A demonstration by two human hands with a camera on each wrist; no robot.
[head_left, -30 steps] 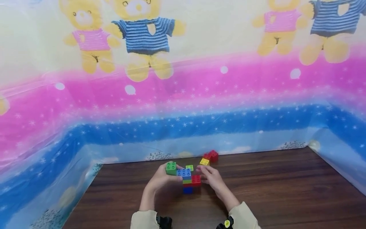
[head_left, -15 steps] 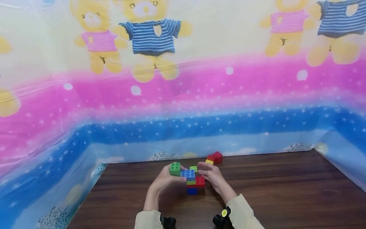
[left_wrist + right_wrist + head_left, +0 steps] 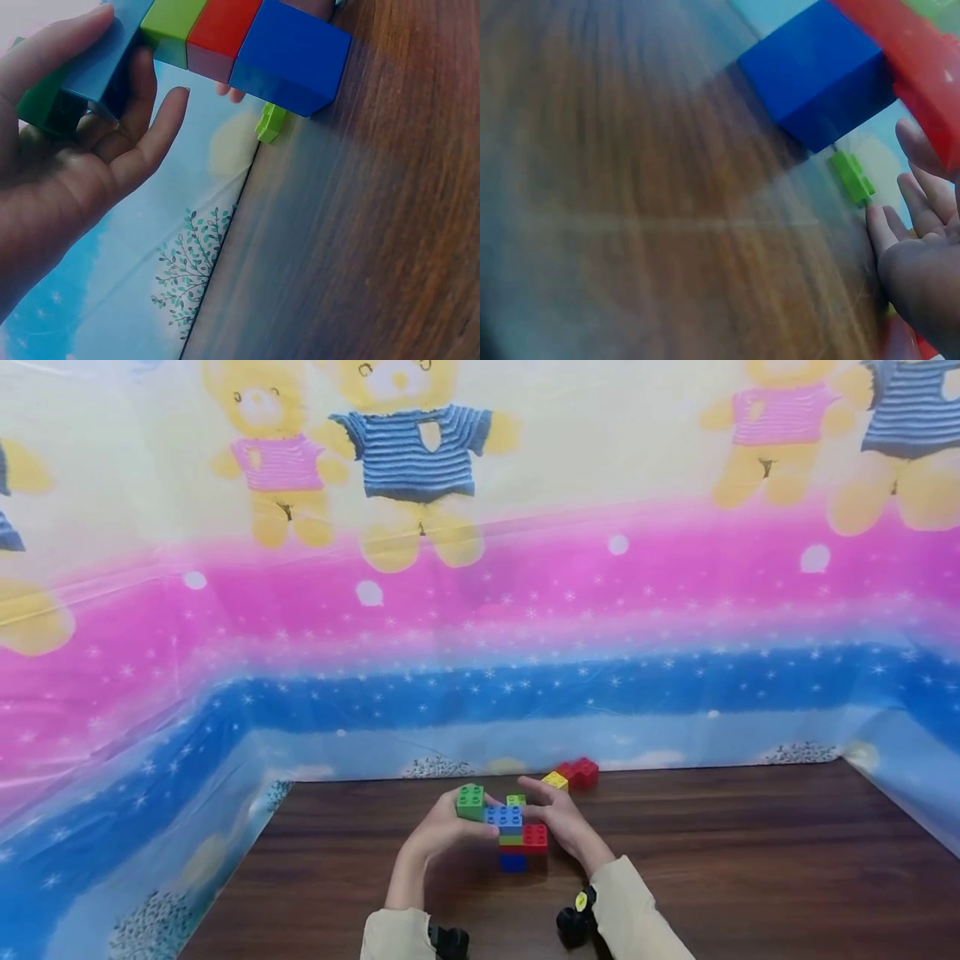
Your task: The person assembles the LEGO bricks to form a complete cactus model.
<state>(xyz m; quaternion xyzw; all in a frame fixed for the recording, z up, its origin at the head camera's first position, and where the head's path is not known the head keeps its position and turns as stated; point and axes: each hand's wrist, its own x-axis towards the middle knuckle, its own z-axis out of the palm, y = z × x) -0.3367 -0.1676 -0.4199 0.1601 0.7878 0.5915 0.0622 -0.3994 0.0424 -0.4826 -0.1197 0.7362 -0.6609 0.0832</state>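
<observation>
A stack of toy building blocks stands on the table, a dark blue block (image 3: pixel 513 862) at its foot. Above that come a red block (image 3: pixel 535 837) jutting to the right, a lime layer and a lighter blue block (image 3: pixel 504 816). A green block (image 3: pixel 471 800) sits at the upper left. My left hand (image 3: pixel 441 828) grips the lighter blue block, thumb on the near side and fingers behind. My right hand (image 3: pixel 567 827) is at the stack's right side, fingers extended; contact is unclear. Behind the stack, a small lime block (image 3: pixel 850 178) lies near my right fingertips.
Farther back, beyond my right hand, lie a yellow block (image 3: pixel 556 780) and red blocks (image 3: pixel 583 772). The brown wooden table (image 3: pixel 750 852) ends at a hanging printed cloth (image 3: pixel 480 693) with bears, which also runs along both sides.
The head view has turned left, so everything sits farther right in it. My right hand's fingers have spread and reached a little farther back. My left hand keeps its grip on the stack.
</observation>
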